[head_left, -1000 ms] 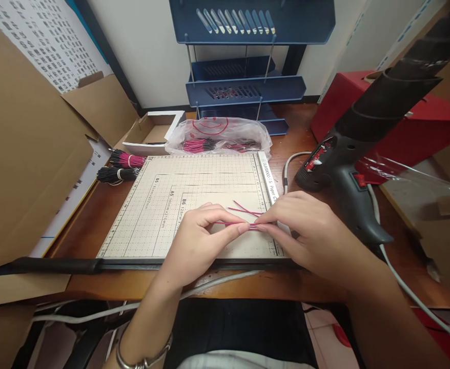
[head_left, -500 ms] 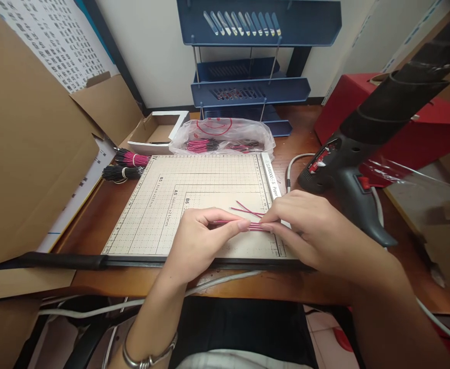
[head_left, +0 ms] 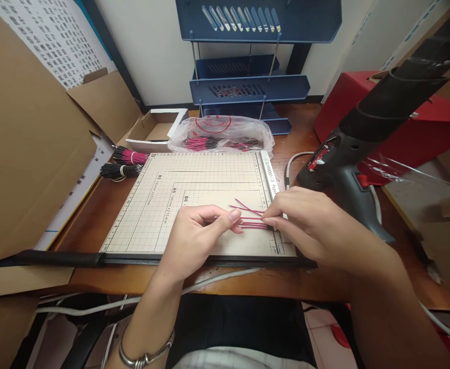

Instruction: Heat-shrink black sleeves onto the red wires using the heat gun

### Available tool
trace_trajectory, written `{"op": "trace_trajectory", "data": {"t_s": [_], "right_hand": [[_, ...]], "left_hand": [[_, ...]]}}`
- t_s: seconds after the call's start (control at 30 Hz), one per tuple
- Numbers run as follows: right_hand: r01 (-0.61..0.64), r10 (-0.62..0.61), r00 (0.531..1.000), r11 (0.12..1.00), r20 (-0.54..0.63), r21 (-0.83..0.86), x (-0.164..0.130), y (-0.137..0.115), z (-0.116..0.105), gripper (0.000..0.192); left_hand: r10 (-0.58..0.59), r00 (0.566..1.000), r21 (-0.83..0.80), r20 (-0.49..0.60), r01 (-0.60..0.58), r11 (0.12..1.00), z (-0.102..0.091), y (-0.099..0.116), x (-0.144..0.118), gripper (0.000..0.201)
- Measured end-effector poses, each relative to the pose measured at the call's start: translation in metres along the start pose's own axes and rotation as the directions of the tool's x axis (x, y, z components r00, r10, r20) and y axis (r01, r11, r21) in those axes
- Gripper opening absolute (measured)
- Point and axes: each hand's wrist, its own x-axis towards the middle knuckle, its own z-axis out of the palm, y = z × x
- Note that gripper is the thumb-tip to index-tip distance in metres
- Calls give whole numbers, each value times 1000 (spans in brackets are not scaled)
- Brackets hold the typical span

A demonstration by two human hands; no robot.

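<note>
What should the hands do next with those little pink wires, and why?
Probably nudge the pink wires together so their ends line up. The left hand and right hand pinch them from both sides on the paper cutter board, but two loose wires lie crossed behind.

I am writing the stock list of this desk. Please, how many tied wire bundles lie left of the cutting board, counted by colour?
Pink bundle: 1
Black bundle: 1
Total: 2
</note>
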Motion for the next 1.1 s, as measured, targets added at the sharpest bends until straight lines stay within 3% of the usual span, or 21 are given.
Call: {"op": "trace_trajectory", "data": {"t_s": [0.73, 0.83, 0.9, 0.97, 1.0, 1.1], "right_hand": [[15, -14, 999, 999, -30, 50, 0, 3, -3, 19], [-15, 20, 997, 998, -79, 60, -4, 7, -6, 18], [-72, 77, 983, 997, -166, 35, -7, 13, -8, 14], [-144, 136, 961, 990, -242, -13, -7, 20, -8, 11], [-170, 156, 954, 985, -256, -32, -7, 24, -7, 11], [-171, 150, 960, 983, -236, -71, -2, 31, 2, 11]], "left_hand": [[-14, 1000, -59, -2, 14, 998, -2, -2, 1, 27], [26, 998, 5, -63, -26, 1000, -2, -4, 2, 29], [104, 977, 131, -184, -80, 988, -2, -5, 4, 25], [271, 928, 353, -255, -171, 920, -2, -5, 6, 17], [364, 905, 467, -220, -230, 854, -1, -4, 8, 11], [475, 875, 650, 98, -418, 635, 3, 3, 16, 6]]}}
